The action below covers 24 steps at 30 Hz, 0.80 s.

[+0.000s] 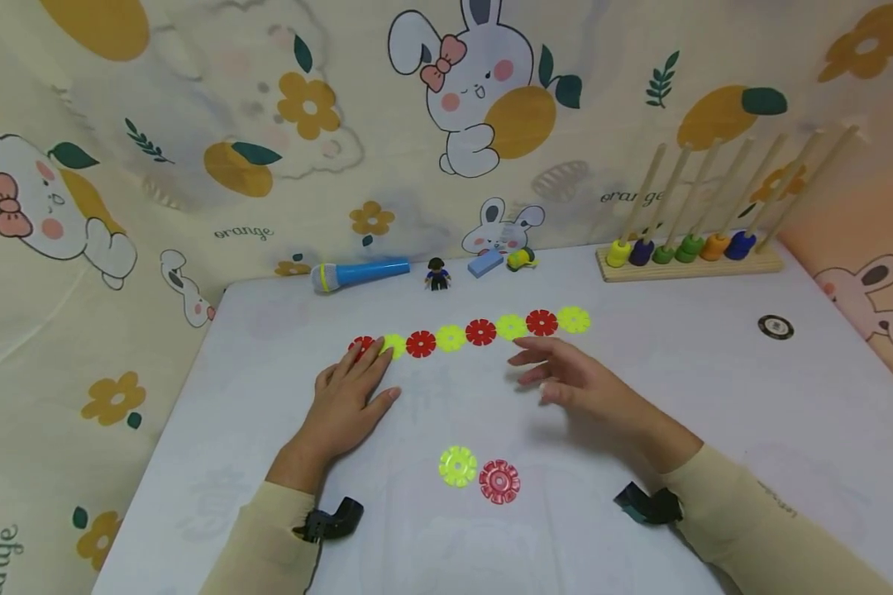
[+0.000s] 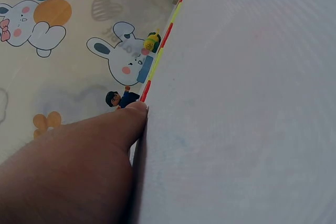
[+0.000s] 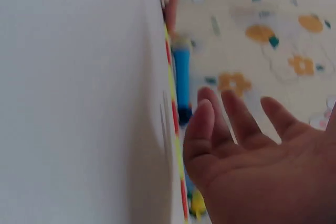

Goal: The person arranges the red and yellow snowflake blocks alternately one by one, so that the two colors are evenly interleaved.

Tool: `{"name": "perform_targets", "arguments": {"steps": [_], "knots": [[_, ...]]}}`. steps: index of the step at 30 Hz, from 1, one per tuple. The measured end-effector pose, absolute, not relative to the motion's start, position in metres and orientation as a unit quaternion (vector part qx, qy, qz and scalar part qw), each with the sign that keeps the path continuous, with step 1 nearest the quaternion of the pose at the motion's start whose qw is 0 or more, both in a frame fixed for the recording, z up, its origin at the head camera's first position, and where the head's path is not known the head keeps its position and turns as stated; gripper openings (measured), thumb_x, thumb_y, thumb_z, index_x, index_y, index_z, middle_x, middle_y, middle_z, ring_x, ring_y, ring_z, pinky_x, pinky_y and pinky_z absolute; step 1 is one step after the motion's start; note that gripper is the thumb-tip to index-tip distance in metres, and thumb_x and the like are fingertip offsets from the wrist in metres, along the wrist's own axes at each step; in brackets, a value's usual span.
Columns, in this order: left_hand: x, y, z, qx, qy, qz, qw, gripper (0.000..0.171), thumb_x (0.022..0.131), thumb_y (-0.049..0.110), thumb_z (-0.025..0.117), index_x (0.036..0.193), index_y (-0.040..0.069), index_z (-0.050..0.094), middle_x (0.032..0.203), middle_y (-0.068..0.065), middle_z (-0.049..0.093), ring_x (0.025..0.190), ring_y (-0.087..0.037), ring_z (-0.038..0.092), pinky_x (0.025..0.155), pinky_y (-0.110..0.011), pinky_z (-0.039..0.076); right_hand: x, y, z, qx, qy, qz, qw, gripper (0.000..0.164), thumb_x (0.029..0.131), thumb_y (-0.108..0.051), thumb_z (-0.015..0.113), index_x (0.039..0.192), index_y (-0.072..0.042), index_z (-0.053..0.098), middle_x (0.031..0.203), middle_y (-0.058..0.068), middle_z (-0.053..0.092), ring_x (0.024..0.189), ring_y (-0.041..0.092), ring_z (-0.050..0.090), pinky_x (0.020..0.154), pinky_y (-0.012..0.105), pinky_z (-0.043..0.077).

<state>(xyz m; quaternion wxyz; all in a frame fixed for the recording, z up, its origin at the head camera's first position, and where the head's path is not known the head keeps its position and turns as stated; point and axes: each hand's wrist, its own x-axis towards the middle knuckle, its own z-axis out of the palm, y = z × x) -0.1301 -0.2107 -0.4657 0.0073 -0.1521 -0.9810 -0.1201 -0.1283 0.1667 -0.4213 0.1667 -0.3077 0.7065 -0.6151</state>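
Note:
A row of flat, notched plastic discs, red [image 1: 420, 344] and yellow-green [image 1: 450, 338] by turns, runs across the table. My left hand [image 1: 348, 406] lies with its fingers extended over the row's left end, fingertips on a red disc [image 1: 359, 347] and the yellow-green disc [image 1: 394, 346] beside it. Just below the row's right part is my right hand [image 1: 576, 376], fingers loosely bent, holding nothing; its fingertips come close to a yellow-green disc [image 1: 511, 326]. Nearer the front, between the forearms, lie another yellow-green disc [image 1: 457, 467] and a pinkish-red disc [image 1: 499, 482], side by side.
Behind the row are a blue toy microphone [image 1: 365, 273], a small toy figure [image 1: 436, 274], a blue block [image 1: 485, 264] and a yellow-green toy [image 1: 522, 259]. A wooden peg rack [image 1: 692, 268] with coloured beads stands at back right. A black round chip [image 1: 776, 327] lies at right.

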Motion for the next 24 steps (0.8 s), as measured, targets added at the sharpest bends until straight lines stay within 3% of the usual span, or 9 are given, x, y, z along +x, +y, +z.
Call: {"name": "perform_targets", "arguments": {"steps": [2, 6, 9, 14, 18, 24], "knots": [[-0.13, -0.21, -0.466, -0.151, -0.981, -0.119, 0.008, 0.071, 0.091, 0.064, 0.042, 0.152, 0.032, 0.025, 0.158, 0.008, 0.015, 0.144, -0.024, 0.003, 0.106, -0.057, 0.011, -0.119, 0.157, -0.423, -0.326, 0.691, -0.612, 0.204, 0.066, 0.09, -0.016, 0.063, 0.148, -0.017, 0.032, 0.139, 0.018, 0.044, 0.12, 0.041, 0.046, 0.087, 0.054, 0.046], [-0.13, -0.21, -0.466, -0.15, -0.982, -0.118, 0.009, 0.071, 0.091, 0.064, 0.042, 0.152, 0.032, 0.025, 0.158, 0.008, 0.015, 0.144, -0.024, 0.003, 0.106, -0.056, 0.011, -0.103, 0.14, -0.427, -0.337, 0.716, -0.547, 0.272, 0.08, 0.083, -0.027, 0.075, 0.149, -0.025, 0.03, 0.141, 0.004, 0.045, 0.125, 0.025, 0.044, 0.096, 0.049, 0.041], [-0.13, -0.21, -0.466, -0.15, -0.981, -0.12, 0.011, 0.071, 0.091, 0.063, 0.043, 0.152, 0.031, 0.026, 0.158, 0.007, 0.016, 0.144, -0.024, 0.003, 0.106, -0.055, 0.011, -0.095, 0.133, -0.43, -0.348, 0.76, -0.467, 0.287, 0.08, 0.078, -0.037, 0.08, 0.145, -0.03, 0.038, 0.14, -0.009, 0.045, 0.128, 0.012, 0.038, 0.101, 0.04, 0.038], [-0.13, -0.209, -0.466, -0.149, -0.981, -0.12, 0.01, 0.07, 0.092, 0.063, 0.043, 0.152, 0.031, 0.027, 0.158, 0.007, 0.016, 0.144, -0.024, 0.004, 0.106, -0.056, 0.011, -0.089, 0.128, -0.43, -0.36, 0.811, -0.378, 0.265, 0.049, 0.076, -0.037, 0.08, 0.121, -0.034, 0.06, 0.134, -0.015, 0.043, 0.126, 0.01, 0.033, 0.095, 0.029, 0.043], [-0.129, -0.209, -0.465, -0.15, -0.981, -0.12, 0.009, 0.07, 0.092, 0.062, 0.044, 0.152, 0.03, 0.027, 0.158, 0.007, 0.016, 0.144, -0.025, 0.004, 0.106, -0.056, 0.011, -0.087, 0.126, -0.429, -0.36, 0.817, -0.369, 0.257, 0.032, 0.076, -0.033, 0.081, 0.102, -0.035, 0.063, 0.125, -0.014, 0.047, 0.121, 0.012, 0.036, 0.088, 0.027, 0.047], [-0.129, -0.209, -0.464, -0.15, -0.981, -0.12, 0.008, 0.071, 0.092, 0.062, 0.044, 0.152, 0.03, 0.027, 0.158, 0.007, 0.016, 0.144, -0.025, 0.004, 0.106, -0.056, 0.011, -0.091, 0.133, -0.426, -0.308, 0.794, -0.437, 0.29, 0.019, 0.085, -0.029, 0.074, 0.099, -0.03, 0.063, 0.095, -0.008, 0.061, 0.093, 0.017, 0.056, 0.076, 0.03, 0.051]]}}
